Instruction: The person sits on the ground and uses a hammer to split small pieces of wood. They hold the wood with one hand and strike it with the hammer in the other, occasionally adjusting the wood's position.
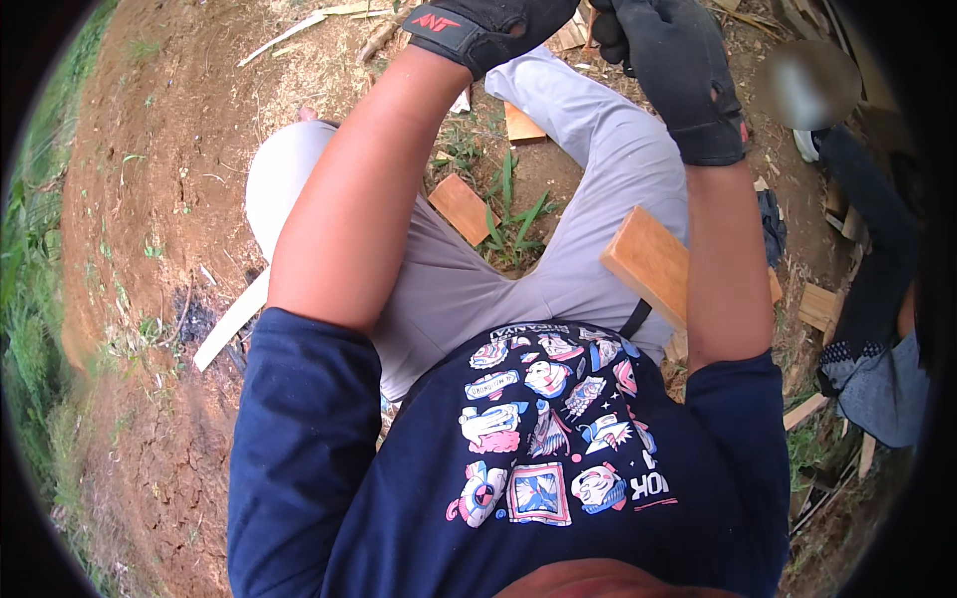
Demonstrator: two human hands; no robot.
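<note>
Both my hands are raised close together at the top edge, in black gloves. My left hand [488, 28] shows its wrist strap and the back of the glove; its fingers are cut off by the edge. My right hand [680, 80] has its fingers curled inward. A thin brownish sliver [588, 30] shows beside those fingers, too small to name, and whatever the hands grip lies mostly out of view. A wooden block [648, 261] rests tilted on my right thigh, partly behind my right forearm.
Between my legs lie a wooden block [463, 209] and a green plant [516, 214]; another wood piece [523, 124] is farther off. A pale strip [231, 321] sticks out by my left thigh. At right sits another person [867, 249] among wood scraps [817, 306].
</note>
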